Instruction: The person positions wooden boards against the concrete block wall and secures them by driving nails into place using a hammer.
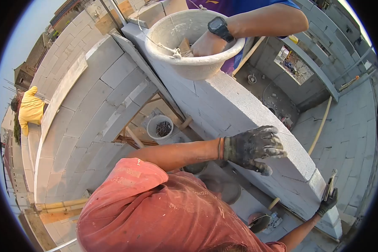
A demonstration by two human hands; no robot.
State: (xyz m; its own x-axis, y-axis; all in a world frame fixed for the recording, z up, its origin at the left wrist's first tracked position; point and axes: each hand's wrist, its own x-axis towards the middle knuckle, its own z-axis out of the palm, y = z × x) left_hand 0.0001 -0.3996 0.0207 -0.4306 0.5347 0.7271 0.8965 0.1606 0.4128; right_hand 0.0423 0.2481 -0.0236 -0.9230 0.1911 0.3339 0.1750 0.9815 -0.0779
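My left hand (256, 149), in a dark, mortar-stained glove, is over the near edge of the pale block wall (256, 105), its fingers spread and holding nothing. At the wall's far right end, my right hand (327, 202), also gloved, is closed around a narrow flat tool (329, 187), perhaps a trowel; the glove partly hides it. A large mortar-stained bucket (206, 69) rests on the wall top. A co-worker's bare hand with a black watch reaches inside it, fingers hidden.
Below, left of the wall, is a smaller white bucket (160, 127) with dark contents. Another person in yellow (31, 107) is at the far left. A yellowish pole (320, 126) leans beyond the wall. Block walls surround the area.
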